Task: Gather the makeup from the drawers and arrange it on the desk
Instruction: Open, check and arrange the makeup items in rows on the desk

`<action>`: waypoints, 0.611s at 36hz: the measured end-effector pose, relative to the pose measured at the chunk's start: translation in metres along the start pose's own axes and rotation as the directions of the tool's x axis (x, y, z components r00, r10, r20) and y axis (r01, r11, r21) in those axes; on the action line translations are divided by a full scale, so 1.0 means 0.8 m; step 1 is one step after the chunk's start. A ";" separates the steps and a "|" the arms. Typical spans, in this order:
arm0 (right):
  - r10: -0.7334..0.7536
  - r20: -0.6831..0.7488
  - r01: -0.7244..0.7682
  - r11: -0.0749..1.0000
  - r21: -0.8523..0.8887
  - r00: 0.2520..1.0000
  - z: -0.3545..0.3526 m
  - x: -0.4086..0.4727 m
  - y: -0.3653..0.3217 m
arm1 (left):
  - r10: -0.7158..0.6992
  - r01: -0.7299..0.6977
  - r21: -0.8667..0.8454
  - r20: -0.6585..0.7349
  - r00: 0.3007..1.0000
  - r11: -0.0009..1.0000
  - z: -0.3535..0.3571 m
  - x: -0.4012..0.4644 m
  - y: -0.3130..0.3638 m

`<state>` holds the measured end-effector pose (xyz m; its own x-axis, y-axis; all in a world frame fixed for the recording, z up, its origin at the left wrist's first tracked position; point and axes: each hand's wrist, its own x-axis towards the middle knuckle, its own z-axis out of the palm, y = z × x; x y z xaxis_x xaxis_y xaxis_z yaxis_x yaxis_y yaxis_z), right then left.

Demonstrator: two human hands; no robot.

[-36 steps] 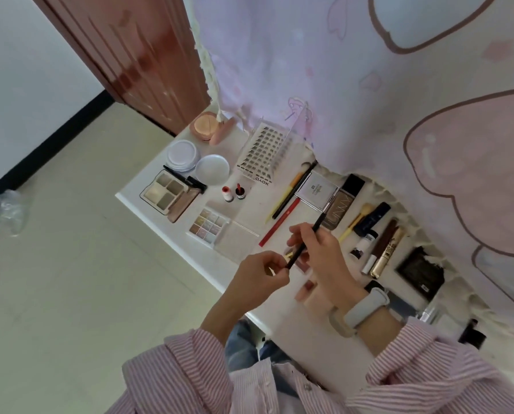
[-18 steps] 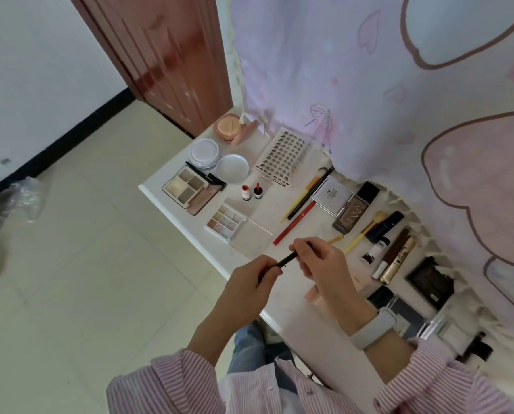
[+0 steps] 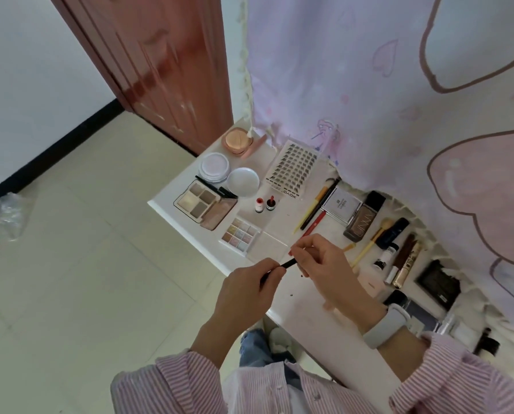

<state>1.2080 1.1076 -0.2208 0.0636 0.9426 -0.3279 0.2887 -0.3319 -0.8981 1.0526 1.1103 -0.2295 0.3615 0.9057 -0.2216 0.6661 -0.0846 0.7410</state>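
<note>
A thin black makeup pencil (image 3: 288, 263) is held over the front edge of the white desk (image 3: 166, 208). My left hand (image 3: 249, 286) grips its lower end and my right hand (image 3: 321, 261) pinches its upper end; most of the pencil is hidden by my fingers. Makeup lies in rows on the desk: an eyeshadow palette (image 3: 200, 201), a small pastel palette (image 3: 240, 238), a lash tray (image 3: 293, 168), two round jars (image 3: 215, 167), a red pencil (image 3: 314, 224) and several tubes and compacts to the right.
A pink cartoon-print curtain (image 3: 384, 94) hangs behind the desk. A red-brown door (image 3: 157, 67) stands at the back left, over a pale tiled floor (image 3: 85, 264). A clear plastic bag (image 3: 2, 216) lies on the floor at the far left.
The pencil has swung from steeply tilted to nearly level between my hands, and the view has shifted so the desk sits further right.
</note>
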 end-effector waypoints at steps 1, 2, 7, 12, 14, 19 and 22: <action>-0.018 0.003 0.019 1.000 -0.013 1.000 -0.001 0.001 -0.003 | 0.002 -0.002 -0.012 -0.001 1.000 1.000 -0.002 0.002 -0.003; -0.038 0.013 0.039 0.999 -0.035 0.999 -0.001 0.001 -0.006 | 0.004 -0.005 -0.029 -0.001 1.000 1.000 -0.005 0.004 -0.006; -0.108 0.071 0.115 0.988 -0.100 0.992 -0.008 0.005 -0.023 | 0.020 -0.013 -0.103 0.068 0.998 0.995 -0.017 0.015 -0.007; -0.085 0.007 0.085 0.985 -0.147 0.996 -0.034 0.013 -0.027 | 0.002 0.025 -0.128 0.212 0.977 0.992 -0.024 0.020 -0.008; -0.059 -0.116 0.053 0.997 -0.050 0.991 -0.049 0.015 -0.029 | -0.011 0.048 -0.148 0.244 0.970 0.988 -0.024 0.021 -0.013; 0.259 -0.307 -0.078 0.865 0.496 0.916 -0.069 0.021 -0.017 | -0.383 0.462 -0.738 0.293 0.876 0.492 -0.011 0.026 -0.023; 0.371 -0.202 -0.204 0.804 0.559 0.906 -0.055 0.017 0.004 | -0.523 0.478 -0.878 0.396 0.754 0.025 0.006 0.034 -0.020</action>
<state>1.2522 1.1212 -0.2152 0.3579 0.7390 -0.5707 -0.3145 -0.4801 -0.8189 1.0549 1.1348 -0.2502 0.1825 0.5628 -0.8062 -0.3831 0.7959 0.4689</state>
